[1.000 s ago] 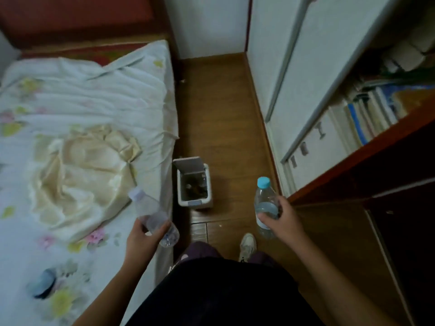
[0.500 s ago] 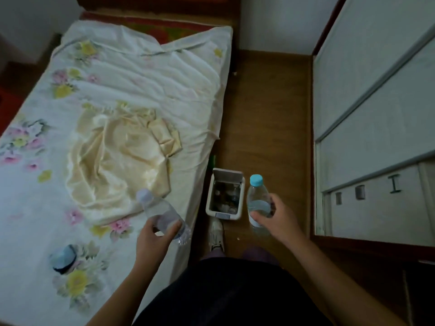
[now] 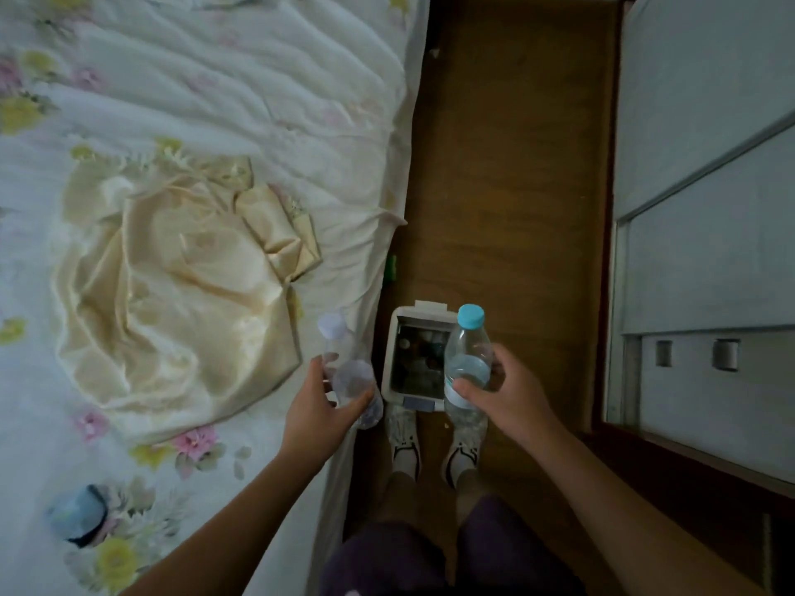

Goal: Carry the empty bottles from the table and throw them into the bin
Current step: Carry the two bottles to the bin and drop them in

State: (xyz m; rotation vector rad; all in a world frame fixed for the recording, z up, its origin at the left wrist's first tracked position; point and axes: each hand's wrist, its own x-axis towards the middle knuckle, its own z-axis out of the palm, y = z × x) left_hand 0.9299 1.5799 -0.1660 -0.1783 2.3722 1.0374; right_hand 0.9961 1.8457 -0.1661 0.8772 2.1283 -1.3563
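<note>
Left hand (image 3: pixel 320 408) is closed around a clear bottle with a white cap (image 3: pixel 349 376), fingers wrapped on the lower body, thumb on the near side. Bottle tilts, cap pointing up and away, held over the edge of the bed (image 3: pixel 241 101), just left of the bin (image 3: pixel 389 359).

Right hand (image 3: pixel 509 391) grips a clear bottle with a blue cap (image 3: pixel 466 359) around its middle, thumb across the label band, fingers curled behind. This bottle is roughly upright, cap up, overlapping the bin's right rim in the view. Whether it is touching the bin, cannot tell.

Bin is small and white, lid flipped open at the far side, dark opening with some rubbish visible inside. It sits on the wooden floor (image 3: pixel 512 165) between the bed and the white cabinet (image 3: pixel 705 251), just ahead of the person's two shoes (image 3: pixel 404 440). Both bottles are in hand, neither is in the bin.

On the bed: floral sheet, a crumpled cream satin cloth (image 3: pixel 172 294), and a small blue object (image 3: pixel 79 516) near the bottom left. A small green item (image 3: pixel 390 268) sits at the bed's edge by the floor.
</note>
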